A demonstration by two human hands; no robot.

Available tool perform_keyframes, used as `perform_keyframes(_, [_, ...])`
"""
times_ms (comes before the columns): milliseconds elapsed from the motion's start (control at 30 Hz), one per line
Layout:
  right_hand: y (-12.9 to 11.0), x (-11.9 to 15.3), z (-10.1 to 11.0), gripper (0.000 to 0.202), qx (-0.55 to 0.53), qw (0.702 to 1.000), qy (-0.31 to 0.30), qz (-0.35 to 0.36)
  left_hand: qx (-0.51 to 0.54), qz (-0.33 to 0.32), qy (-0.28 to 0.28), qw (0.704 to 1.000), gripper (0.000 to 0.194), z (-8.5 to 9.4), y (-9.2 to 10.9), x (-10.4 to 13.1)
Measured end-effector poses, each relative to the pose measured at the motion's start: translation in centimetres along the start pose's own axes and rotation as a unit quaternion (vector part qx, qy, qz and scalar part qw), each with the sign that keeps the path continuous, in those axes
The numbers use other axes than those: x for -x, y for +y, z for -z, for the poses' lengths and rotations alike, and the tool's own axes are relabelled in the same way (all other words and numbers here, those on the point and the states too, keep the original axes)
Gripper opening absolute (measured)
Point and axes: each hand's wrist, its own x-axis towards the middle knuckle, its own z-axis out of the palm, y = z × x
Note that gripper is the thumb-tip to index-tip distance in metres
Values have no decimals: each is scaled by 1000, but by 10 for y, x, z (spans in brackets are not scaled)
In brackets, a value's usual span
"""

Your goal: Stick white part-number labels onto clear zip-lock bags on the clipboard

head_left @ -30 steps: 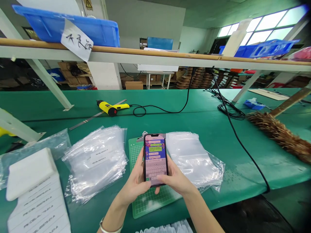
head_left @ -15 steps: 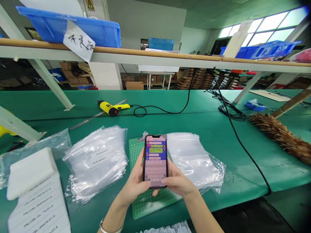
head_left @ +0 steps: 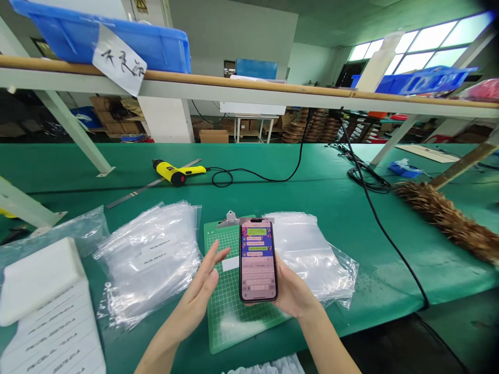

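Observation:
A smartphone [head_left: 258, 278] with a chat and keyboard on its screen is gripped by my right hand [head_left: 292, 288] from its right side and behind. My left hand [head_left: 197, 296] is off the phone, fingers stretched out and apart, over the left part of a green gridded clipboard [head_left: 230, 332]. A small white label [head_left: 230, 264] lies on the clipboard, partly behind the phone. To the left is a stack of clear plastic bags [head_left: 150, 265] with printed labels. Another stack of clear bags [head_left: 304, 249] lies to the right, partly hidden by the phone and my right hand.
A sheet of printed labels [head_left: 54, 332] lies at the left under a white block [head_left: 41, 275]. Behind are a yellow heat gun [head_left: 171, 172], a steel ruler [head_left: 134, 193] and black cable [head_left: 374, 200]. A feather duster [head_left: 448, 218] lies right. A shelf [head_left: 241, 88] spans above.
My left hand has let go of the phone and moved left, its fingers opening. The phone, now in my right hand alone, has shifted slightly right, uncovering the white label.

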Motion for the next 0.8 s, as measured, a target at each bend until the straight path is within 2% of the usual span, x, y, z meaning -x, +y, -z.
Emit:
perform_keyframes(100, [-3, 4, 2, 56, 11, 1000, 4, -3, -14, 22, 37, 999, 54, 5, -1, 3])
perform_keyframes(233, [-2, 4, 3, 60, 18, 1000, 1, 11, -12, 36, 49, 998, 49, 2, -6, 3])
perform_keyframes(333, [-1, 3, 2, 59, 10, 1000, -14, 10, -37, 22, 72, 996, 44, 2, -17, 1])
perform_keyframes(467, [-3, 3, -2, 57, 19, 1000, -10, 2, -94, -3, 105, 990, 25, 13, -35, -2])
perform_keyframes(600, [-3, 1, -3, 60, 36, 999, 4, 1, -65, -9, 121, 990, 21, 16, -44, 0])
perform_keyframes(800, [0, -2, -1, 66, 33, 999, -10, 17, -15, 2, 130, 991, 21, 5, -41, 7])
